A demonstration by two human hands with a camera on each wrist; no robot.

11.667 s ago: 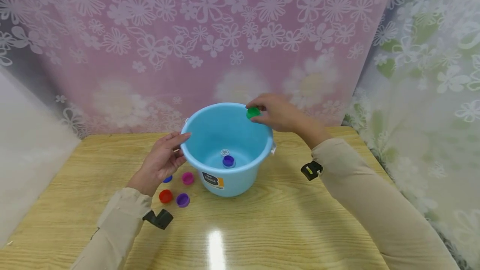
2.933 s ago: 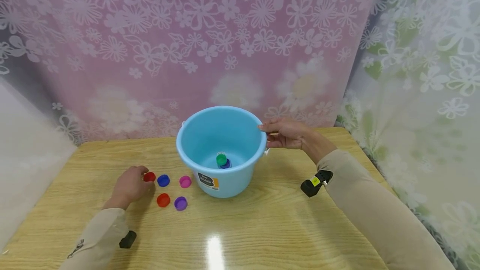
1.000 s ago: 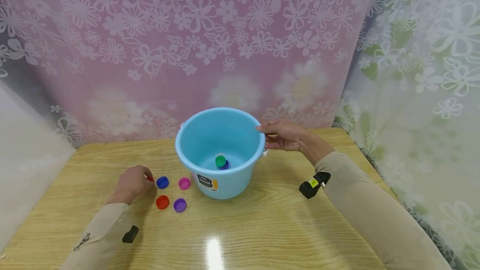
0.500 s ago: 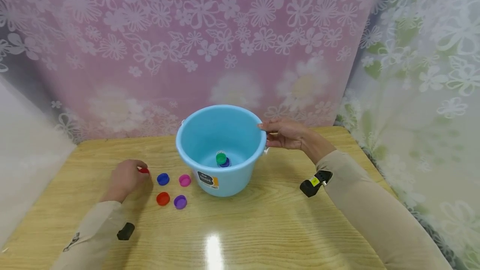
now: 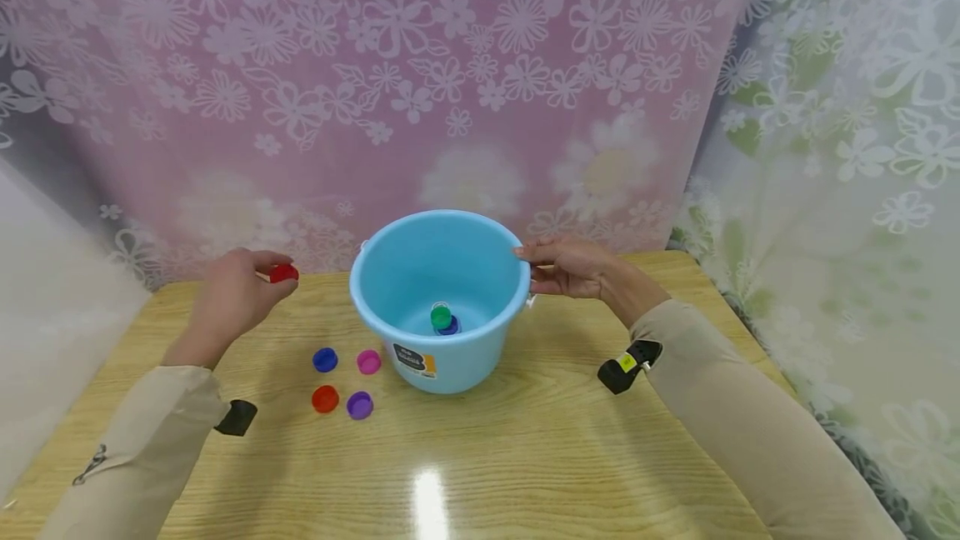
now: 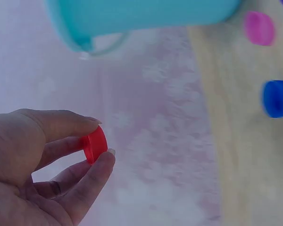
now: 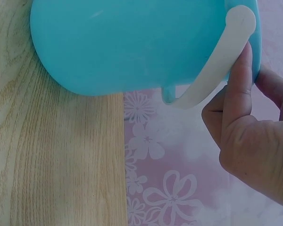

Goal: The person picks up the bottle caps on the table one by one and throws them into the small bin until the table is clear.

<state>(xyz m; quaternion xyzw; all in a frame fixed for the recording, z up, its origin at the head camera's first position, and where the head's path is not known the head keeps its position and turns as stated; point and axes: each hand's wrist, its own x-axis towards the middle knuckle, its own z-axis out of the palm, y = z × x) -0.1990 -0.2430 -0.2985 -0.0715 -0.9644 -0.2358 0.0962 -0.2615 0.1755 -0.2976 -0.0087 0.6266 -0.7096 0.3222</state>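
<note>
A red bottle cap (image 5: pixel 283 273) is pinched between the thumb and fingers of my left hand (image 5: pixel 234 294), raised above the table to the left of the bucket. The left wrist view shows this red cap (image 6: pixel 95 144) edge-on at the fingertips. My right hand (image 5: pixel 573 267) grips the right rim of the light blue bucket (image 5: pixel 442 357), thumb over the edge. In the right wrist view its fingers (image 7: pixel 239 87) lie against the bucket's outside by the white handle (image 7: pixel 214 61). Inside the bucket, a green cap (image 5: pixel 441 317) lies partly over a dark blue-purple cap (image 5: pixel 450 327).
Left of the bucket on the wooden table (image 5: pixel 525 457) lie a blue cap (image 5: pixel 325 359), a pink cap (image 5: pixel 369 362), another red cap (image 5: pixel 325 399) and a purple cap (image 5: pixel 360 405). A floral curtain (image 5: pixel 450 65) hangs behind the table's far edge.
The green cap, earlier in my right hand, now lies in the bucket. My right hand has since taken the rim. My left hand left the rim, picked up a red cap and lifted it.
</note>
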